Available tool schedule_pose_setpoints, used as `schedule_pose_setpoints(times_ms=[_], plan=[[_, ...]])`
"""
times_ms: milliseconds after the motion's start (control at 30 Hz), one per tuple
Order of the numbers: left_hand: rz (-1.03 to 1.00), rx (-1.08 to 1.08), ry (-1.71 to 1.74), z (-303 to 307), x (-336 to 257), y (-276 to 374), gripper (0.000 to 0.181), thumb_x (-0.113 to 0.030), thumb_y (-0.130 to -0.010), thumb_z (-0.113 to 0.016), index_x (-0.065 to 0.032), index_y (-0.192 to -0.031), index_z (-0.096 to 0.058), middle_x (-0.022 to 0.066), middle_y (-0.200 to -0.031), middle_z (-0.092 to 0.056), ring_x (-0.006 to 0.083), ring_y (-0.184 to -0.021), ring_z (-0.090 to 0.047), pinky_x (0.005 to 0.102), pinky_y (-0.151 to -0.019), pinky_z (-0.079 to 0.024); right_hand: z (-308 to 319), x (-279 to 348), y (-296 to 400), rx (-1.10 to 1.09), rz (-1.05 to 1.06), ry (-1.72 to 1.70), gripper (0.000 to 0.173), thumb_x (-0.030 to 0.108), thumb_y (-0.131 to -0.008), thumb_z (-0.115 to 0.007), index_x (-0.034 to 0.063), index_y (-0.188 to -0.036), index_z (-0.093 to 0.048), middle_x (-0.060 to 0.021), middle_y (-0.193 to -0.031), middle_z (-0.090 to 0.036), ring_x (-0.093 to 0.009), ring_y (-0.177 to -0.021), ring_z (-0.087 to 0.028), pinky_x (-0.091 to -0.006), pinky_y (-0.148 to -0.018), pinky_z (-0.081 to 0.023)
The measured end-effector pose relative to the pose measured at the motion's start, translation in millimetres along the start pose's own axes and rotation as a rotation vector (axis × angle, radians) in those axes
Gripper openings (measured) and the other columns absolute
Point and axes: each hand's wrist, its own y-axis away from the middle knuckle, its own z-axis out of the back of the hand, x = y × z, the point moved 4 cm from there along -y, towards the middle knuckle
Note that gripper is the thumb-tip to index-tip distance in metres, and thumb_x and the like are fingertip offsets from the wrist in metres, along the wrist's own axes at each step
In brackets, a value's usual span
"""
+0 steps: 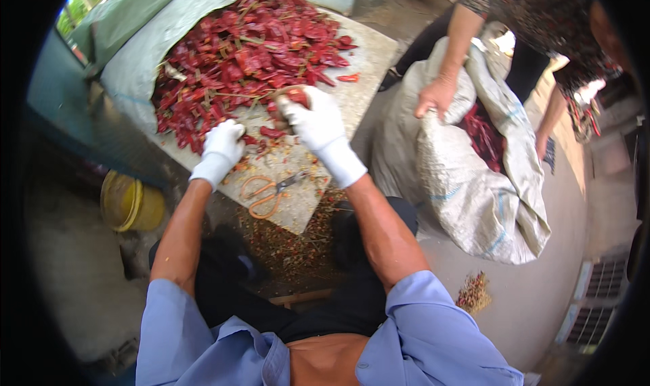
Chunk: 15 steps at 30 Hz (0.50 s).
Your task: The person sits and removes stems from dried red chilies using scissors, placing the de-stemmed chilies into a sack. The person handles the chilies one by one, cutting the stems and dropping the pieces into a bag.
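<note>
A large heap of dried red chili peppers (254,51) spills from a pale woven sack (133,76) onto a light board (373,43). My left hand (223,145), in a white knit glove, is curled at the heap's near edge; whether its fingers pinch a pepper is hidden. My right hand (317,117), gloved too, closes around a red pepper (298,98) above the board; its fingertips look brownish and blurred. Scissors with orange handles (264,195) lie near the board's front corner, blades slightly apart, among scattered chili seeds and scraps (299,157).
On the right, another person's hand (439,97) grips the rim of a big white woven sack (469,198) with red chilies (482,135) inside. A yellow bucket (133,202) stands left of the board. Stem debris (289,251) covers the floor between my feet; a small pile (474,293) lies farther right.
</note>
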Motion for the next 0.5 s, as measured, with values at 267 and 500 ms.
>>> schedule_pose_setpoints(times_ms=[267,500], plan=[[-0.382,-0.216,0.496,78.5,-57.9,18.4,0.034,-0.001,-0.084,-0.071,-0.0023,-0.117,-0.071,0.0166,-0.106,-0.067,0.0343,-0.095,-0.068,0.0372,-0.085,-0.055,-16.3,-3.2,16.8,0.201,0.131,0.592,0.026,0.029,-0.094,-0.066,0.0051,-0.101,-0.07,-0.025,-0.095,-0.072,-0.045,-0.094,-0.069,-0.0539,-0.085,-0.054],[-0.187,-0.163,0.956,109.0,-68.1,24.5,0.042,0.003,-0.085,-0.072,0.0044,-0.127,-0.067,0.0103,-0.118,-0.068,0.0206,-0.105,-0.068,0.0315,-0.092,-0.054,-14.5,-2.4,9.5,0.175,0.179,0.525,0.024,0.026,-0.09,-0.072,0.0029,-0.098,-0.072,-0.0247,-0.093,-0.072,-0.043,-0.092,-0.071,-0.0501,-0.083,-0.055]])
